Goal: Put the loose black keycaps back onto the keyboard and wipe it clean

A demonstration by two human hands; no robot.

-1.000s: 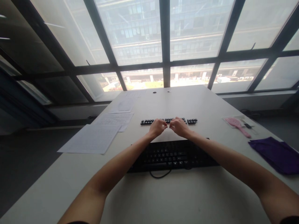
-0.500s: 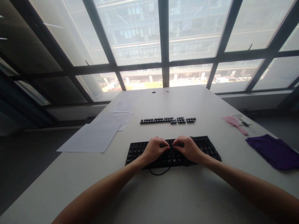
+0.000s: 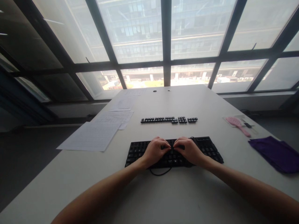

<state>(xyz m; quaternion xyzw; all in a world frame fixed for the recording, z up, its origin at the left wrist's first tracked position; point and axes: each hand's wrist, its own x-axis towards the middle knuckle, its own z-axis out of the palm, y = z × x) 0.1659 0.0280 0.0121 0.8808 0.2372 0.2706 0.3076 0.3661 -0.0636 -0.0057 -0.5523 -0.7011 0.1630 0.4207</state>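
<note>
A black keyboard (image 3: 135, 151) lies on the white table, its cable looping out at the near edge. Over its middle, my left hand (image 3: 156, 151) and my right hand (image 3: 188, 150) nearly meet, thumb and fingertips pinched together on each. Whatever sits between the fingertips is too small to make out. Beyond the keyboard stands a row of loose black keycaps (image 3: 158, 119), with a small block of keycaps (image 3: 182, 120) and another short group (image 3: 192, 120) to its right.
Paper sheets (image 3: 91, 136) lie along the table's left side. At the right are a pink hairbrush (image 3: 238, 124) on a clear bag, a small black item with a loop (image 3: 248, 125) and a folded purple cloth (image 3: 275, 154). Windows stand behind the table (image 3: 187, 99).
The view has shifted slightly. Both hands stay pinched over the middle of the keyboard, with almost no movement, and the keycap groups rest as before.
</note>
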